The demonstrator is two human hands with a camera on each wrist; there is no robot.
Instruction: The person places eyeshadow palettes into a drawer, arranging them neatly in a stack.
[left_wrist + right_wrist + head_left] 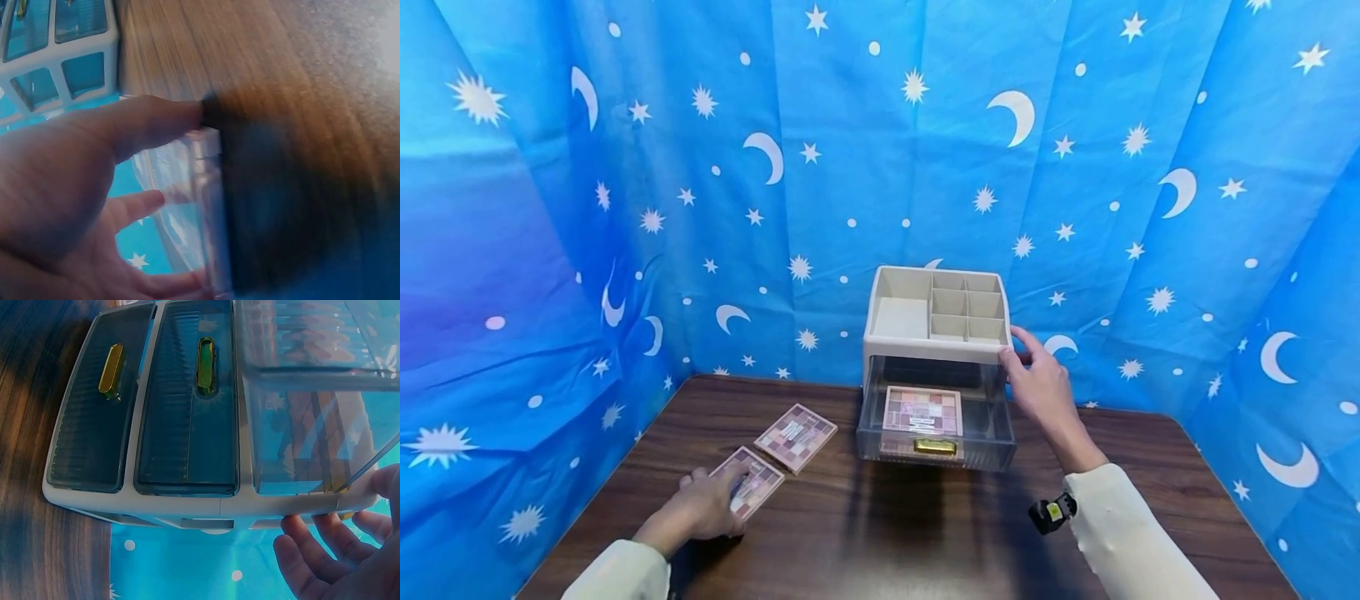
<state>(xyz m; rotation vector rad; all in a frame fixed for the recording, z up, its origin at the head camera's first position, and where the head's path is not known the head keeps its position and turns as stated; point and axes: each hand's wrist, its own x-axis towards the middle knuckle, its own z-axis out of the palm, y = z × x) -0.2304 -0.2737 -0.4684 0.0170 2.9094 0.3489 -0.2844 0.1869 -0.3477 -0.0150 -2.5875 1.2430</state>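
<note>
My left hand grips an eyeshadow palette at the left of the table. In the left wrist view its edge shows between thumb and fingers. A second palette lies flat just beyond it. At the back centre stands a cream drawer organizer with a divided top. Its clear top drawer is pulled out, and another palette lies inside. My right hand holds the organizer's upper right side, fingers along the side wall and thumb by the front edge.
Two lower drawers, a middle one and a bottom one, are closed and have gold handles. The dark wooden table reaches back to a blue curtain with moons and stars, which also hangs at both sides.
</note>
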